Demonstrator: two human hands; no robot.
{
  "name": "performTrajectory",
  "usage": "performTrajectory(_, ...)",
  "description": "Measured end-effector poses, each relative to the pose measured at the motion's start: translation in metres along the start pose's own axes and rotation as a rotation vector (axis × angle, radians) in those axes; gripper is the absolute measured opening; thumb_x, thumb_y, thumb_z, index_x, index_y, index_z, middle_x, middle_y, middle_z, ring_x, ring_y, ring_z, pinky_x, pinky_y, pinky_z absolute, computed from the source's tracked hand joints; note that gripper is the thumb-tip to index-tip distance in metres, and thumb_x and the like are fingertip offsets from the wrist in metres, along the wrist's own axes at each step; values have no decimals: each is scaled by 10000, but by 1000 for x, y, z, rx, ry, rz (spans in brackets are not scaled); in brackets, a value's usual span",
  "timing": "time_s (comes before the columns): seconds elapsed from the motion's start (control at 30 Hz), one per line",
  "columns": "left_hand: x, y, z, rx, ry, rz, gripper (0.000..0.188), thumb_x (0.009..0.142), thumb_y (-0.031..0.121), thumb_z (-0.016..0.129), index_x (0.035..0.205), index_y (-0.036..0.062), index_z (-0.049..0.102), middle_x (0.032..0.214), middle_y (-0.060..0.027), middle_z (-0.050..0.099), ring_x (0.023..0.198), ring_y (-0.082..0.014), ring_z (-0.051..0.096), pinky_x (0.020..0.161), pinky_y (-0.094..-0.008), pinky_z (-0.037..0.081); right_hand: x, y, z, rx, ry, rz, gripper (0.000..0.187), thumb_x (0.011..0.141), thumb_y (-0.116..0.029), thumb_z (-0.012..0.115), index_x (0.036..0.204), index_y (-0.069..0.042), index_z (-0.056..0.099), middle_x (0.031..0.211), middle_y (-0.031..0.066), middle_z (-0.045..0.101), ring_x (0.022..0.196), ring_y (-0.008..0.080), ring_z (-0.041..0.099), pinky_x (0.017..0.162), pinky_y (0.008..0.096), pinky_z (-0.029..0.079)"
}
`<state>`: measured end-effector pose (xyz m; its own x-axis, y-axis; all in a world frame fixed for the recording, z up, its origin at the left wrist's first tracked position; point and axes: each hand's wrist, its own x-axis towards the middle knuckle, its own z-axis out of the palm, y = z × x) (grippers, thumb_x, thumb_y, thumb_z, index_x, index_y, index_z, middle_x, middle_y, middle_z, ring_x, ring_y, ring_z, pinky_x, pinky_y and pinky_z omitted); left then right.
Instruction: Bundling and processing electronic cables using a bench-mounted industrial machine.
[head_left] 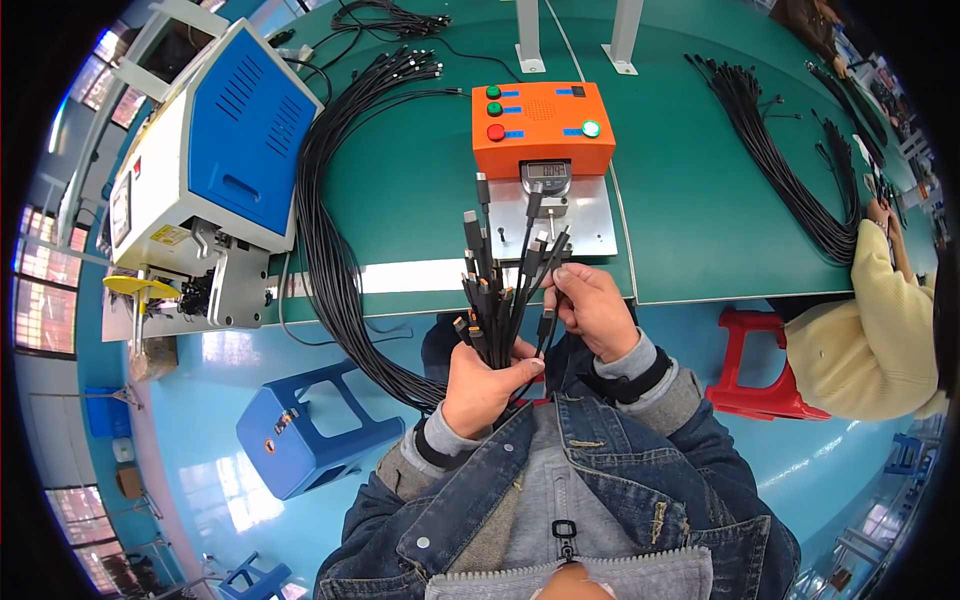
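Note:
My left hand (483, 385) is wrapped round a bundle of black cables (492, 300), whose connector ends stand up in a loose fan. Close beside it, my right hand (592, 308) pinches one or more black cables at the bundle's right edge, thumb against fingers. A connector (546, 324) hangs just below those fingers. Beyond the bundle stands an orange box (540, 130) with green and red buttons, one of them lit. A small gauge with a digital display (546, 177) sits at its front, above a metal plate (590, 222) that the cables partly hide.
A blue-and-white machine (235, 130) stands at the left. Long black cables (325, 220) run beside it over the edge of the green table (420, 190). More cables (775, 160) lie at the right, near another person's yellow sleeve (872, 270). Blue (290, 440) and red stools (745, 365) stand below.

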<state>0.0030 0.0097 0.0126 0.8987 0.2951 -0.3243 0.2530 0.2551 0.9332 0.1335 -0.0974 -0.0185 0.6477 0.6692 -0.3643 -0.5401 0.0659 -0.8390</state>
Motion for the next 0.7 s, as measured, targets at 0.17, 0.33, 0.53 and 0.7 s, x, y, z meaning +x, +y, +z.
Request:
performTrajectory(0.17, -2, 4, 0, -30, 58, 10, 191, 623, -55, 626, 763, -6, 505, 695, -63, 559, 661, -127, 541, 617, -240, 427, -1, -8, 5, 17, 25, 10, 209, 862, -162, 396, 846, -1, 530, 632, 19, 515, 418, 41, 352, 355, 176, 267)
performTrajectory(0.33, -4, 7, 2, -92, 120, 71, 88, 660, -14, 629, 719, -41, 570, 669, -56, 582, 590, -92, 533, 548, -209, 423, 1, -7, 3, 28, 12, 15, 211, 862, -161, 394, 855, 3, 526, 639, 24, 519, 424, 42, 357, 354, 176, 267)
performTrajectory(0.53, -4, 7, 5, -135, 136, 119, 86, 653, -29, 624, 714, -44, 566, 668, -55, 580, 595, -94, 529, 562, -213, 421, 1, -6, 1, 42, -15, 20, 207, 870, -177, 401, 874, -11, 524, 654, 13, 524, 429, 40, 362, 351, 168, 256)
performTrajectory(0.7, -5, 7, 4, -140, 138, 112, 92, 649, -33, 624, 717, -42, 563, 672, -57, 583, 608, -97, 535, 573, -215, 423, 1, -5, 0, 16, -1, 8, 190, 866, -162, 408, 901, -11, 517, 657, 11, 523, 426, 39, 363, 352, 167, 266)
